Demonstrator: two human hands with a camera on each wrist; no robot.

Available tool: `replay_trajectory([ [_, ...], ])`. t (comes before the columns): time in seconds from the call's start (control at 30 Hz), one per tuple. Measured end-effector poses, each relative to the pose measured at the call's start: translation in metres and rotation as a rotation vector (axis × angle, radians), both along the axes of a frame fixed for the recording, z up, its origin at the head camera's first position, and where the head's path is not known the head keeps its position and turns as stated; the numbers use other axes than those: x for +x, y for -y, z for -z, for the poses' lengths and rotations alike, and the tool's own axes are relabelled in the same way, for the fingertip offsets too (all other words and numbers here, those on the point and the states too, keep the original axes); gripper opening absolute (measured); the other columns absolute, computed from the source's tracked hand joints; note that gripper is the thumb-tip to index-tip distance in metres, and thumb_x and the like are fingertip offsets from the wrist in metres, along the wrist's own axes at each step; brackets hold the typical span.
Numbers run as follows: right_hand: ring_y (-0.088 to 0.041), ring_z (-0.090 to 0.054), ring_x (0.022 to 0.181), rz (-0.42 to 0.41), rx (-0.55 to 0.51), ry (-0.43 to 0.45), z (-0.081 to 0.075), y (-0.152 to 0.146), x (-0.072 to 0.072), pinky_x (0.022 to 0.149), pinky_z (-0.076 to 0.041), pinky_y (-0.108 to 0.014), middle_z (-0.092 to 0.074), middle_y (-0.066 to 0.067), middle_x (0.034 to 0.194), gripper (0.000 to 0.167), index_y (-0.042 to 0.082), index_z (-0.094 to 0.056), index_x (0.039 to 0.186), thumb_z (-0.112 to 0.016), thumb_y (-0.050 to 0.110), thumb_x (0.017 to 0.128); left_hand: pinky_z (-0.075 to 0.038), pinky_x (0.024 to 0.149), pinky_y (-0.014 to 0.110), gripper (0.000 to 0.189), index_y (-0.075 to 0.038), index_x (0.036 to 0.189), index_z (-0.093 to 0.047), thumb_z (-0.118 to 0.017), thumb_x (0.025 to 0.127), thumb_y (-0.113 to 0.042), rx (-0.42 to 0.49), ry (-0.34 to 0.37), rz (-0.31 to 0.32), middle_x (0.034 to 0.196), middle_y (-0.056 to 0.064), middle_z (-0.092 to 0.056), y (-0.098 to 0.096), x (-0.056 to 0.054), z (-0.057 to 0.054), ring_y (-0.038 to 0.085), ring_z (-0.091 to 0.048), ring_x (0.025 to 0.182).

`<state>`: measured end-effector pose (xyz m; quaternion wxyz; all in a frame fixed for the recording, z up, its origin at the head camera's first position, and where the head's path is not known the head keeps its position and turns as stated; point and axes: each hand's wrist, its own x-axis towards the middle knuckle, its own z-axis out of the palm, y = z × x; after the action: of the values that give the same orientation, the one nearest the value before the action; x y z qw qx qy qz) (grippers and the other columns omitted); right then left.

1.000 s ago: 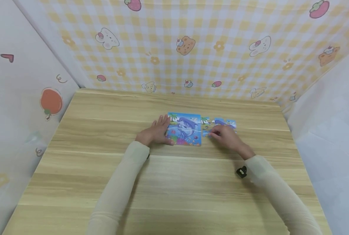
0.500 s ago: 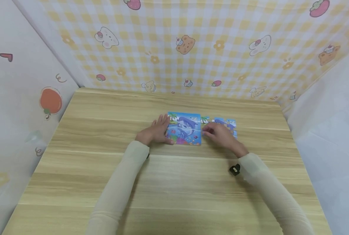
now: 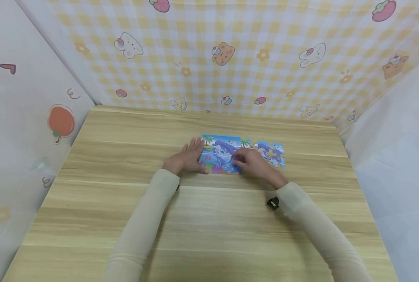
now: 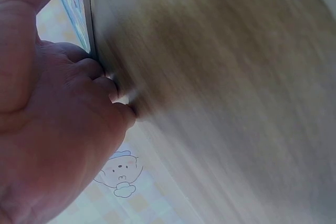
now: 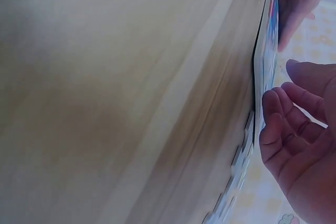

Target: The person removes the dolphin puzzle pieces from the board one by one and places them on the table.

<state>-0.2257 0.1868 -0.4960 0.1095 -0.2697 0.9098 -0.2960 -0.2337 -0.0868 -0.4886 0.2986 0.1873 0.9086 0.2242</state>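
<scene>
A square dolphin picture board (image 3: 218,154) lies flat on the wooden table. My left hand (image 3: 187,157) touches its left edge with fingers spread and extended; in the left wrist view this hand (image 4: 58,114) covers much of the board. Over the board's right part hovers my right hand (image 3: 255,162), its fingers loosely bent. The right wrist view shows the right hand (image 5: 310,135) with thumb and fingers apart and nothing visible between them. Right of the board lie several joined jigsaw pieces (image 3: 277,154) with dolphin parts, some hidden beneath the hand.
The wooden table (image 3: 209,227) reaches back to a yellow checked curtain (image 3: 195,58) with cartoon prints. White sheets (image 3: 19,117) hang at both sides. A small black device (image 3: 273,203) sits by the right sleeve cuff.
My right hand has moved left, from over the jigsaw pieces to the board's right part, uncovering more pieces on the right. The left hand stays where it was.
</scene>
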Motion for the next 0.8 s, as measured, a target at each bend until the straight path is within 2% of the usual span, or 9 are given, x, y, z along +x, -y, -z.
replay_trajectory([
  [0.2,-0.017,-0.064,0.085,-0.026,0.006,0.003,0.0,0.014,0.0,0.077,-0.056,-0.034,-0.07,-0.007,0.098,0.024,0.002,-0.07,0.113,-0.069,0.015,0.093,0.009,0.124,0.045,0.12,-0.007,0.158,0.01,-0.075,0.084,-0.049,-0.002,0.004,-0.002,0.164,0.009,0.021,-0.001,0.0,0.0,0.026,0.022,0.151],
  [0.47,-0.014,-0.056,0.08,-0.066,0.039,0.009,0.001,0.041,0.005,0.069,-0.051,-0.027,-0.062,-0.005,0.101,0.037,0.003,-0.067,0.122,-0.071,0.023,0.092,0.008,0.124,0.045,0.121,-0.007,0.158,0.01,-0.075,0.084,-0.05,-0.013,-0.008,0.011,0.164,0.011,0.021,-0.001,-0.001,0.001,0.027,0.021,0.151],
  [0.67,-0.018,-0.057,0.092,-0.082,0.109,-0.013,-0.002,0.058,0.004,0.084,-0.053,-0.033,-0.064,-0.009,0.107,0.039,0.001,-0.065,0.123,-0.072,0.023,0.092,0.009,0.124,0.045,0.12,-0.007,0.158,0.01,-0.074,0.084,-0.05,-0.003,-0.001,0.011,0.163,0.011,0.022,-0.001,-0.001,0.002,0.026,0.022,0.15],
  [0.8,-0.019,-0.056,0.094,-0.086,0.156,0.018,-0.005,0.064,0.002,0.086,-0.053,-0.035,-0.062,-0.01,0.109,0.04,0.001,-0.064,0.125,-0.071,0.023,0.092,0.009,0.124,0.044,0.12,-0.008,0.158,0.01,-0.074,0.084,-0.05,0.001,0.004,0.005,0.163,0.01,0.023,0.0,-0.002,0.003,0.025,0.023,0.15],
])
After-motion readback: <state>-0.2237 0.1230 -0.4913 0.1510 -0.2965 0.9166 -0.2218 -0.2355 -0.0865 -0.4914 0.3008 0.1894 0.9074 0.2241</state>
